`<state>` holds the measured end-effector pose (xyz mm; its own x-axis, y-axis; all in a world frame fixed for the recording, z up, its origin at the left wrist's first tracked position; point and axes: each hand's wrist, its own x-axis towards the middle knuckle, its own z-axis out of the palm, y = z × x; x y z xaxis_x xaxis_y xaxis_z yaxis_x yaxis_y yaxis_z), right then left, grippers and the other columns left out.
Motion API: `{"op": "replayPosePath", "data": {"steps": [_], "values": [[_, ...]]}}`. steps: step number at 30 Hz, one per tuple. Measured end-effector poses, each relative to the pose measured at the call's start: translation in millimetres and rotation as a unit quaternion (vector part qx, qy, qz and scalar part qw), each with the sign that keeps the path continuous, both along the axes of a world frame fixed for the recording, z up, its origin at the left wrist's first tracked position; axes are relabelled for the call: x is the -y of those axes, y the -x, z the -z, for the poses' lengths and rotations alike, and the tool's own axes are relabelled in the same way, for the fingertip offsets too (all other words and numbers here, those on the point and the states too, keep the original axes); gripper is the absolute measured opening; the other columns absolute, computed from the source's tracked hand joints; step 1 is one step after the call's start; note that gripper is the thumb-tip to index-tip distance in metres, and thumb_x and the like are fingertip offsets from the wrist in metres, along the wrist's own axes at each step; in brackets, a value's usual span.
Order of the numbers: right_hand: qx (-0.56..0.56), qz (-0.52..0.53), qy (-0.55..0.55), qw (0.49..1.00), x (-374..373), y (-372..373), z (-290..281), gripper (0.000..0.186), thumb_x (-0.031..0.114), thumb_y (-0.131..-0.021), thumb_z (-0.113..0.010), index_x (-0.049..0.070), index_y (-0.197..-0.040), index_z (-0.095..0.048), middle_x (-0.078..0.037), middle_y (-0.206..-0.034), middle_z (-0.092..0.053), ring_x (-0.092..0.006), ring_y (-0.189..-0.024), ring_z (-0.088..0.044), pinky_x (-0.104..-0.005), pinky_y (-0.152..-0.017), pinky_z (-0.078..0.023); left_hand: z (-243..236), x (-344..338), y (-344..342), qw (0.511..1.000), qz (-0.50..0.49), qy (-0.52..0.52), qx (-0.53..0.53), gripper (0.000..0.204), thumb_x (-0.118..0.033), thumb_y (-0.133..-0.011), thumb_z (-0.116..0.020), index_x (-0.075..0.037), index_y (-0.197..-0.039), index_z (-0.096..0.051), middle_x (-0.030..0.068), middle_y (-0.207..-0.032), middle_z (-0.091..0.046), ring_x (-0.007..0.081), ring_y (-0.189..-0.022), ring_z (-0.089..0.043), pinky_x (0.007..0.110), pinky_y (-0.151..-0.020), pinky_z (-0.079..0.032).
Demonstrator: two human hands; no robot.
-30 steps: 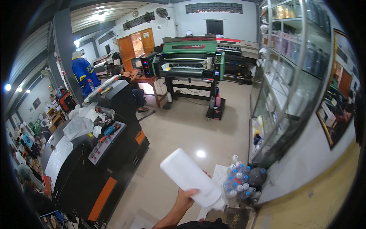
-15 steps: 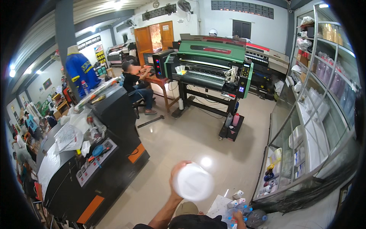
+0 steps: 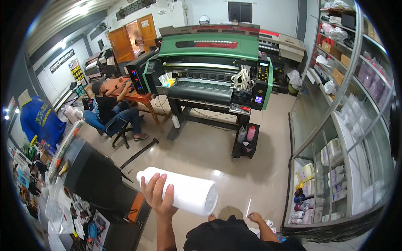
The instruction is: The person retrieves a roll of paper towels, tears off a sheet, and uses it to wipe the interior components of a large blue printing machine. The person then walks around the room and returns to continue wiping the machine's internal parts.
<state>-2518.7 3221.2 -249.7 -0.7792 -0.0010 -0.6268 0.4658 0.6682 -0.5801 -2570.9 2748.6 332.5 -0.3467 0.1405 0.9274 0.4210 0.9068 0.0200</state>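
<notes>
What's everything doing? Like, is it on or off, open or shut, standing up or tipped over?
White bottle: tipped sideways, held up; can't tell if capped
Left hand: closed around the white bottle
Right hand: nothing seen in it, fingers loosely bent
Printer screen: lit
Computer: lights on
Pink bottle: standing up
Door: open
Chair: someone sitting in it

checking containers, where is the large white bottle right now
In the head view, the large white bottle is just left of lower centre, held sideways in the left hand, below the green printer in the picture.
</notes>
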Motion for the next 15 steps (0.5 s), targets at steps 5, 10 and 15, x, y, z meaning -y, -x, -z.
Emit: {"op": "replayPosePath", "data": {"steps": [5, 10, 15], "values": [[0.36, -0.02, -0.025, 0.932, 34, 1, 49, 0.041, 0.04, -0.086, -0.069, 0.003, -0.103, -0.075, -0.011, -0.079, -0.074, -0.0249, -0.069, -0.069, -0.0414, -0.067, -0.055, 16, 14, 140, 0.711, 0.412, -0.545, 0.164, 0.092, -0.023, -0.07, -0.082, -0.012, -0.147, -0.034, 0.0132, -0.134, -0.052, 0.0329, -0.123, -0.053, 0.058, -0.114, -0.035], [0.283, 0.065, -0.004, 0.957, 43, 157, 36, 0.041, 0.041, -0.085, -0.07, 0.003, -0.098, -0.075, -0.012, -0.074, -0.072, -0.0245, -0.065, -0.068, -0.0405, -0.064, -0.055, 26, 41, 289, 0.783, 0.324, -0.521, 0.106, 0.104, -0.025, -0.067, -0.083, -0.013, -0.154, -0.026, 0.015, -0.14, -0.044, 0.0302, -0.127, -0.05, 0.053, -0.111, -0.038], [0.133, 0.024, 0.029, 0.99, 107, 434, 20, 0.041, 0.042, -0.084, -0.072, 0.002, -0.092, -0.075, -0.013, -0.07, -0.071, -0.0241, -0.062, -0.067, -0.0395, -0.06, -0.054, 5, 111, 404, 0.982, 0.064, -0.175, 0.035, 0.089, -0.026, -0.067, -0.086, -0.004, -0.139, -0.039, 0.0167, -0.125, -0.055, 0.032, -0.116, -0.057, 0.052, -0.101, -0.046]]}}
